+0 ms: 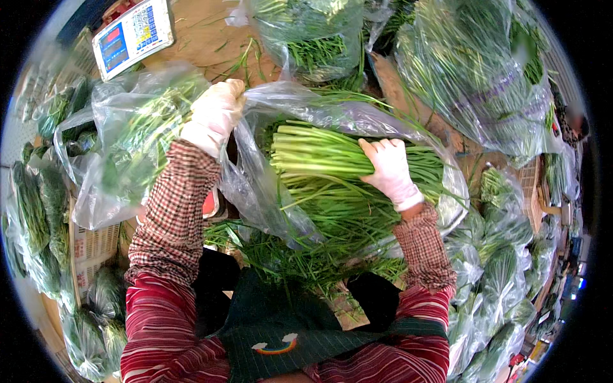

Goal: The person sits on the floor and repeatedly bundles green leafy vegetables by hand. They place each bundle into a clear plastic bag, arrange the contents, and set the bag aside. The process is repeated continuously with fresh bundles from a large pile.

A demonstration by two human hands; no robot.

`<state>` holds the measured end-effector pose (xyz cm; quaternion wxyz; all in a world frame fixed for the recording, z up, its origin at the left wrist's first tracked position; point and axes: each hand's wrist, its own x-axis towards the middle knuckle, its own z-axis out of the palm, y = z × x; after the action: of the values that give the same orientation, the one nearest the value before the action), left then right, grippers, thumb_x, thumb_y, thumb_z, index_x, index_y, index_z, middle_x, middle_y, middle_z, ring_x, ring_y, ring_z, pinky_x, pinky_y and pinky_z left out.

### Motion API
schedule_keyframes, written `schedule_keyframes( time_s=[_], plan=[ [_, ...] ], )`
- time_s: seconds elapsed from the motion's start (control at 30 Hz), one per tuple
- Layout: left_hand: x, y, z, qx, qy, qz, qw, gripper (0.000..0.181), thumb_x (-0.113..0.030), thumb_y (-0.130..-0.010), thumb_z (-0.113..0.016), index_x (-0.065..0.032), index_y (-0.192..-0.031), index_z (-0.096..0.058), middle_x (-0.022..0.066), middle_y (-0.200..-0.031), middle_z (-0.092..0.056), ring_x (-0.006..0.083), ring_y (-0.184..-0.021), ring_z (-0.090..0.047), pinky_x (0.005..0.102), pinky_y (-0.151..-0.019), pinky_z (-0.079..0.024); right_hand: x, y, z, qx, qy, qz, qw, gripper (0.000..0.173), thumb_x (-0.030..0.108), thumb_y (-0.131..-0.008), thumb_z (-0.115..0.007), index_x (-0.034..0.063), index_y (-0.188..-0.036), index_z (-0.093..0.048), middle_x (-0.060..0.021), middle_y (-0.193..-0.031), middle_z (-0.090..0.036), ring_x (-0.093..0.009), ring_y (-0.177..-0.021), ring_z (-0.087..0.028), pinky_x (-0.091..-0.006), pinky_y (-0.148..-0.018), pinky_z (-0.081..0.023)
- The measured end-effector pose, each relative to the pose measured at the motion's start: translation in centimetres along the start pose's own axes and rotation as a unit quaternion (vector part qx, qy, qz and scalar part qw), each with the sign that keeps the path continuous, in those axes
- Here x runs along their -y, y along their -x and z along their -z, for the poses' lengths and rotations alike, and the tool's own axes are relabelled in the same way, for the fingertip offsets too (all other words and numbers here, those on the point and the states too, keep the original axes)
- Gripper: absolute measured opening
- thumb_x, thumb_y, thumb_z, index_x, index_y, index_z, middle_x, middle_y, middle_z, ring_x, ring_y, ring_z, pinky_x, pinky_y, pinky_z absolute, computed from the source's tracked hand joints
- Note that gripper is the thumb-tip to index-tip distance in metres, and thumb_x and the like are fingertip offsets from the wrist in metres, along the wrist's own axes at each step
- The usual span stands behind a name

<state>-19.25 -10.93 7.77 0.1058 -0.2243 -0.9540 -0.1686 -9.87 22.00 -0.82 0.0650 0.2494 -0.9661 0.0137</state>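
Note:
My left hand [216,112], in a thin white glove, is closed on the gathered edge of a large transparent plastic bag [261,172]. Inside the bag's wide mouth lies a thick bundle of garlic chives [321,148], pale stem ends pointing left and green leaves to the right. My right hand [390,170], gloved too, rests over the bundle with its thumb and fingers around the upper stems. Whether its fingers reach beneath the stems is hidden. More loose leaves [335,215] lie below the bundle, partly under the film.
A digital scale display [131,38] stands at the upper left. Bagged greens [158,124] sit left of my left hand. Full chive bags [469,76] fill the upper right. Plastic crates [93,253] and bagged vegetables [498,273] flank me. Leaf scraps [306,263] lie near my apron.

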Motion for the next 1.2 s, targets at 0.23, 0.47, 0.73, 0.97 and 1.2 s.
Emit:
schedule_keyframes(
  time_s=[0.23, 0.47, 0.73, 0.97, 1.2],
  plan=[
    [-9.2, 4.4, 1.0, 0.271, 0.291, 0.049, 0.916, 0.060, -0.055, -0.085, -0.057, 0.0008, -0.105, -0.062, 0.0190, -0.102, -0.062, 0.0272, -0.098, -0.059, 0.0384, -0.086, -0.044, 1.1, 7.8, 1.1, -0.062, 0.032, 0.082, 0.994, 0.086, 0.031, -0.048, -0.082, 0.0077, -0.125, -0.051, -0.0032, -0.103, -0.059, -0.019, -0.091, -0.056, -0.0371, -0.084, -0.039],
    [-10.5, 13.2, -10.8, 0.522, 0.788, 0.164, 0.280, 0.093, -0.071, -0.079, -0.050, -0.0075, -0.144, -0.028, 0.0276, -0.136, -0.042, 0.0363, -0.118, -0.052, 0.0500, -0.089, -0.050, 4.2, 9.9, 2.5, -0.147, 0.031, 0.007, 0.989, 0.086, 0.023, -0.052, -0.080, 0.0112, -0.130, -0.046, -0.0046, -0.120, -0.056, -0.019, -0.106, -0.054, -0.0392, -0.089, -0.038],
    [-17.9, 19.2, -11.9, 0.317, 0.720, 0.215, 0.578, 0.069, 0.002, -0.075, -0.069, -0.0025, -0.136, -0.037, 0.0121, -0.113, -0.060, 0.0198, -0.098, -0.062, 0.0284, -0.080, -0.054, 17.7, 18.0, 3.2, -0.179, -0.723, -0.476, 0.468, 0.111, 0.025, -0.061, -0.085, 0.0097, -0.147, -0.016, -0.0157, -0.149, -0.024, -0.035, -0.135, -0.027, -0.0486, -0.108, -0.029],
    [-22.0, 25.3, -6.0, 0.039, 0.592, 0.064, 0.803, 0.106, -0.006, -0.070, -0.072, -0.0037, -0.148, -0.001, 0.0204, -0.137, -0.039, 0.0296, -0.123, -0.045, 0.0373, -0.105, -0.034, 23.1, 16.9, 3.3, -0.215, -0.809, -0.309, 0.451, 0.088, 0.026, -0.065, -0.084, 0.0039, -0.137, -0.039, -0.0044, -0.130, -0.050, -0.019, -0.120, -0.045, -0.0322, -0.103, -0.034],
    [-17.3, 26.5, -10.6, 0.271, 0.765, 0.332, 0.481, 0.035, 0.002, -0.079, -0.062, 0.0042, -0.113, -0.055, 0.0114, -0.095, -0.067, 0.0213, -0.082, -0.066, 0.0305, -0.076, -0.054, 24.5, 17.3, 2.8, -0.041, -0.683, -0.481, 0.548, 0.082, 0.038, -0.079, -0.074, -0.0028, -0.138, -0.034, -0.0155, -0.127, -0.053, -0.023, -0.116, -0.050, -0.0316, -0.099, -0.039]
  ],
)
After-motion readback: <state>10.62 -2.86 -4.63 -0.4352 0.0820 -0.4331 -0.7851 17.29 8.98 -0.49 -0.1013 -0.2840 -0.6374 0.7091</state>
